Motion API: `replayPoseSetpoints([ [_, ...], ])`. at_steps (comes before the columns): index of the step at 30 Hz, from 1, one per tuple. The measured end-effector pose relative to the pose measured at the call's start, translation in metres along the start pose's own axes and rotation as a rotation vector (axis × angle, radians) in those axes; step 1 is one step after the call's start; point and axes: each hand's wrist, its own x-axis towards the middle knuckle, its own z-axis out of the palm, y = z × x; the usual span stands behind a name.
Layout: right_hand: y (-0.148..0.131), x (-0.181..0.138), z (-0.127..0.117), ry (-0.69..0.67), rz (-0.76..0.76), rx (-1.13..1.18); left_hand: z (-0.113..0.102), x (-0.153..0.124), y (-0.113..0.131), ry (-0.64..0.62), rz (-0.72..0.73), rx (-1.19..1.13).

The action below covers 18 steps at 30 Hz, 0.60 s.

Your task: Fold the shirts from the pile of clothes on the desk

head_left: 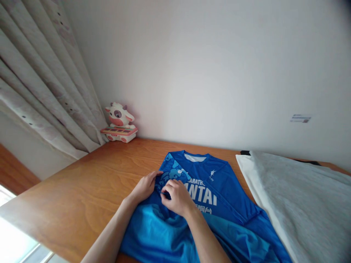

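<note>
A blue sports shirt (233, 190) with white printed lettering lies front up on the wooden table, its collar toward the wall. Its cloud-patterned left sleeve (174, 171) is laid over the chest, and the lighter blue lower part is rumpled toward me. My left hand (145, 187) rests at the shirt's left edge, fingers stretched out on the fabric. Just right of it, my right hand (178, 197) is over the patterned sleeve area, thumb and fingers curled together in a pinch on the fabric; the fingertips' exact grip is partly hidden.
Grey and white garments (298, 193) lie at the right, with black fabric (245, 152) showing behind. A toy cow with a keyboard (119, 122) stands in the back left corner beside a curtain (46, 73). The wall (205, 73) borders the wooden table (90, 193) at the back.
</note>
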Motion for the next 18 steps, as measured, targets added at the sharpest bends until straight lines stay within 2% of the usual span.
replayPoseSetpoints([
  [3,-0.001,-0.001,0.000,0.016,-0.009,0.019,-0.002,-0.001,0.004,-0.007,0.004,0.015],
  [6,0.000,-0.001,-0.001,0.057,0.016,0.015,-0.003,-0.003,0.010,-0.056,0.079,0.088],
  [11,0.014,0.003,-0.002,0.220,0.225,-0.063,-0.004,-0.009,0.014,-0.157,0.178,0.268],
  [15,0.024,0.001,0.002,0.134,0.452,-0.179,-0.006,-0.009,0.011,-0.204,0.196,0.313],
  [18,0.023,-0.001,0.005,0.038,0.537,-0.225,-0.007,-0.009,0.011,-0.257,0.196,0.327],
])
